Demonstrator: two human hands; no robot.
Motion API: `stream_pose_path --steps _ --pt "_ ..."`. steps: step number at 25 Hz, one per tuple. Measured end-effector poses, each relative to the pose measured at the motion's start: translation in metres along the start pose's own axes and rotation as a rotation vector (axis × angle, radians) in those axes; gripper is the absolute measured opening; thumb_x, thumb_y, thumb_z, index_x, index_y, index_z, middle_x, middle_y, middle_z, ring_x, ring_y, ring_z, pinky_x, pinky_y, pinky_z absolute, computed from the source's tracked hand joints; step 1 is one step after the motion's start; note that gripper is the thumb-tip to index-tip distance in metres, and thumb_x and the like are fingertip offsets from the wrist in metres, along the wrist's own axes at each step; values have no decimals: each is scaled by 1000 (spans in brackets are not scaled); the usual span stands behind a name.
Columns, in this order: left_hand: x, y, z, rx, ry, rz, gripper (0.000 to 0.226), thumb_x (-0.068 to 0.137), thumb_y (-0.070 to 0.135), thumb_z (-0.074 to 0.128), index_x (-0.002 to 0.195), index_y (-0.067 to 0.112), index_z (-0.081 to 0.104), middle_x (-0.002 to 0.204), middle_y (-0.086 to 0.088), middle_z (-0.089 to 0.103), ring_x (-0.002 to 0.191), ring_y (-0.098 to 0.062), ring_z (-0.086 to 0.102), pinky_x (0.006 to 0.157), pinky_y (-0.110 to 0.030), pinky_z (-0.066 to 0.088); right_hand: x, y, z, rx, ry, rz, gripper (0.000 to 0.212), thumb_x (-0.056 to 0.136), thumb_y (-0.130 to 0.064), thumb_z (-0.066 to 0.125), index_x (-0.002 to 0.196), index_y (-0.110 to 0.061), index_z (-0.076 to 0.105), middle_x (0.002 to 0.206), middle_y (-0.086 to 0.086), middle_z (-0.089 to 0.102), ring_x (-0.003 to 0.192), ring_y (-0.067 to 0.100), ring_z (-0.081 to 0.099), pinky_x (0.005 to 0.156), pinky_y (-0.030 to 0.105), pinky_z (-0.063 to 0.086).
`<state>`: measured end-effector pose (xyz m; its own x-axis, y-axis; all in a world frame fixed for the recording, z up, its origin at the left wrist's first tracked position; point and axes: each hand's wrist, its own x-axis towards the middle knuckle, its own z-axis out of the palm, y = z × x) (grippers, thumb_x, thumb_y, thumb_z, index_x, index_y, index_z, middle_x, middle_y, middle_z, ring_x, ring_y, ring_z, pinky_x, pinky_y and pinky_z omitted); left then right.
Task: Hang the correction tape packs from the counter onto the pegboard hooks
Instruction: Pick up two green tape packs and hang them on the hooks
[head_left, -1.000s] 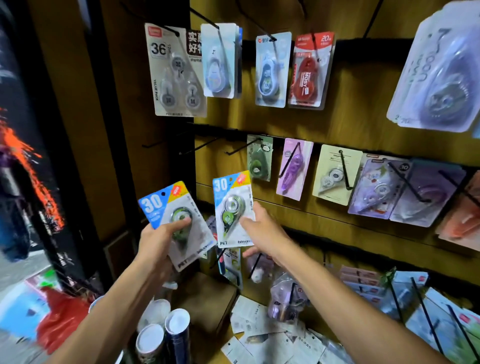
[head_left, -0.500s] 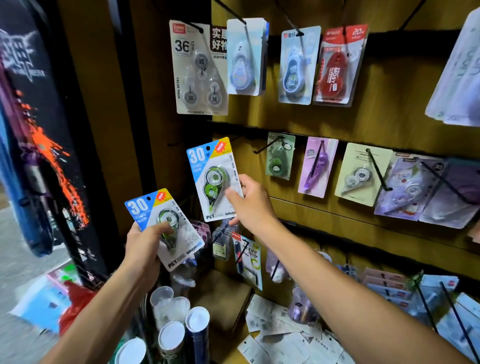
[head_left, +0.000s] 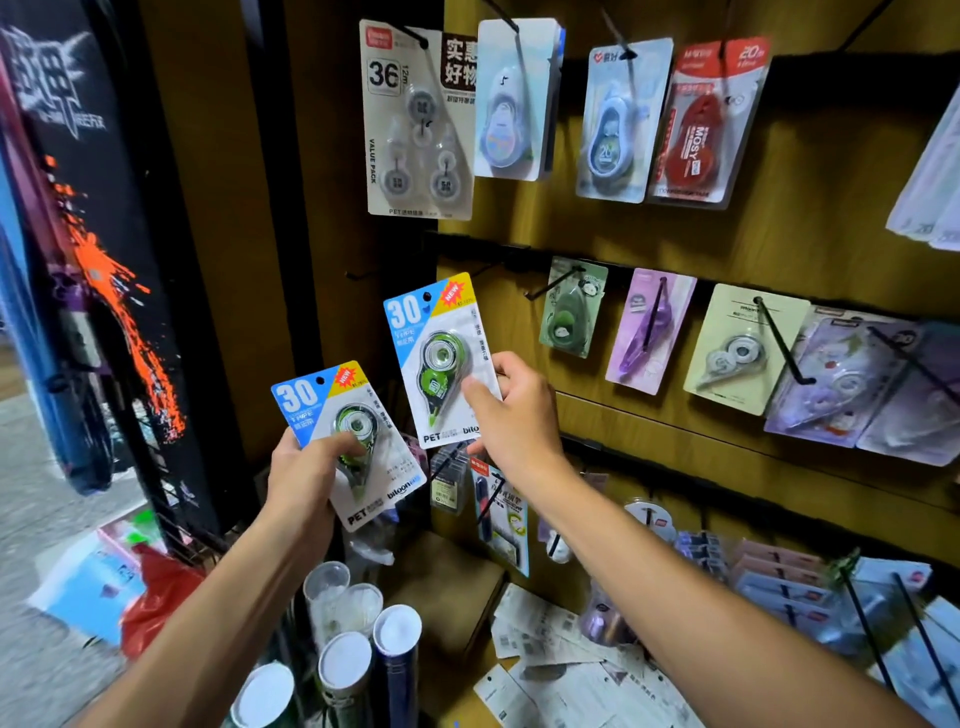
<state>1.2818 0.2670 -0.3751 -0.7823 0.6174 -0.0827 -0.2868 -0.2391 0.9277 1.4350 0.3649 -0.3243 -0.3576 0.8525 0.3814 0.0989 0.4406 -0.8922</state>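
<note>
right hand (head_left: 511, 410) pack (head_left: 441, 358) raised slightly, perhaps nearer the hooks (head_left: 550, 283), left hand (head_left: 306, 473) pack (head_left: 353, 441) steady

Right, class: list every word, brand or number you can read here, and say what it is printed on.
"30", "NEW", "PET", "bitoon": pack in left hand.
"30", "NEW", "PET": pack in right hand.
"36", "VALUE PACK": grey three-tape pack, top row.
"MOSY", "20": red pack.
"20": blue pack.
Small print on all packs and the papers below: too blurred to read.

Two bare black wire hooks (head_left: 485, 267) project from the brown wooden pegboard (head_left: 810, 234), with open board beneath them. The small green blister pack (head_left: 571, 306) bounds this gap on the right; the white three-dispenser value pack (head_left: 415, 124) hangs above.
</note>
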Motion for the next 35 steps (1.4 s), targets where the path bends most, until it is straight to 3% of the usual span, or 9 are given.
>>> stream_pose_path --steps 5,10,14,19,25,27,31,33,35 --pt "-5 3 6 3 -11 -3 32 79 -8 56 100 16 59 96 -3 73 80 -24 67 62 -35 54 4 -5 2 5 4 10 8 91 -16 57 97 -16 52 91 9 70 63 27 69 44 36 57" --pt "-4 10 11 -17 -35 4 36 79 -9 55 105 15 59 94 -2 73 75 -22 67 48 -29 53 23 1 1 144 209 42 27 84 3 56 90 -22 47 97 -3 56 69 14 65 52 39 61" --pt "8 11 20 0 -69 5 35 80 -8 56 107 15 57 100 -5 72 81 -25 68 61 -35 55 67 21 2 255 96 260 42 84 8 52 112 -22 61 117 0 50 80 11 62 86 39 59" --pt "30 9 29 68 -136 36 38 77 -9 59 105 16 62 102 -5 76 92 -31 71 74 -46 58 136 33 -9 292 -10 355 66 85 9 56 142 -20 43 131 6 44 103 20 52 83 35 53" --pt "40 2 36 123 -225 53 41 75 -13 63 102 17 69 106 -9 75 92 -37 71 76 -60 56 152 51 -22 321 -103 579 34 86 -16 63 117 -25 54 155 5 31 140 33 29 106 55 33" --pt "38 -1 38 112 -231 37 39 76 -14 62 101 16 70 106 -10 76 88 -33 72 73 -56 58 132 56 -20 251 -143 609 37 87 -24 65 122 -22 53 151 5 39 129 31 42 99 50 42" --pt "25 -1 44 74 -242 38 36 77 -14 63 100 13 69 108 -14 75 90 -33 70 77 -53 56 70 56 -8 268 -593 466 24 87 -30 68 108 -20 68 103 7 68 82 22 66 71 33 55" --pt "17 -1 47 79 -239 52 34 78 -12 63 100 13 69 106 -13 75 91 -34 70 78 -55 56 48 51 -2 125 -615 356 16 88 -19 68 104 -19 67 99 16 72 77 23 67 54 27 56" --pt "14 1 48 59 -223 76 29 80 -7 63 99 14 67 97 -9 77 80 -26 72 65 -40 60 33 42 -2 51 -539 229 16 92 -12 63 101 -25 61 98 12 75 71 22 68 44 24 52"
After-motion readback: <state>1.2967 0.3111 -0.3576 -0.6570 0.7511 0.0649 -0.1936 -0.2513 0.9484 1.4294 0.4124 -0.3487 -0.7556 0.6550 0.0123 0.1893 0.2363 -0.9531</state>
